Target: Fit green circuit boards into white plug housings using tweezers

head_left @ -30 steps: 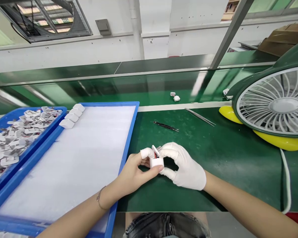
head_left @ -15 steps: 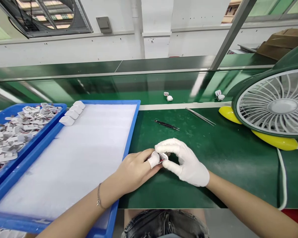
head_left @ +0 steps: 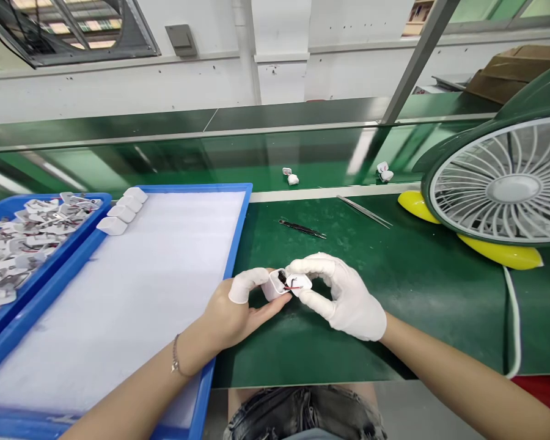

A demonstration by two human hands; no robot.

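My left hand (head_left: 238,311), with a white cover on the thumb, holds a small white plastic housing (head_left: 274,287) whose open side faces right and shows something black inside. In its white glove, my right hand (head_left: 341,296) pinches a white cover piece (head_left: 299,284) by its edges. Thin red and dark wires run between the housing and the cover, which sit close together above the green table. Beyond the hands lie black tweezers (head_left: 302,229) and silver tweezers (head_left: 364,211).
On the left, a large blue tray (head_left: 241,229) lined in white carries several white housings (head_left: 121,212) along its left edge. A blue bin (head_left: 103,205) beside it is heaped with white parts (head_left: 32,238). A green fan (head_left: 508,183) stands right; small white pieces (head_left: 293,179) lie at the back.
The left thumb has lifted off the part and the hands have parted slightly. The housing's open side, the cover and its wires now show. The camera view has shifted a little.
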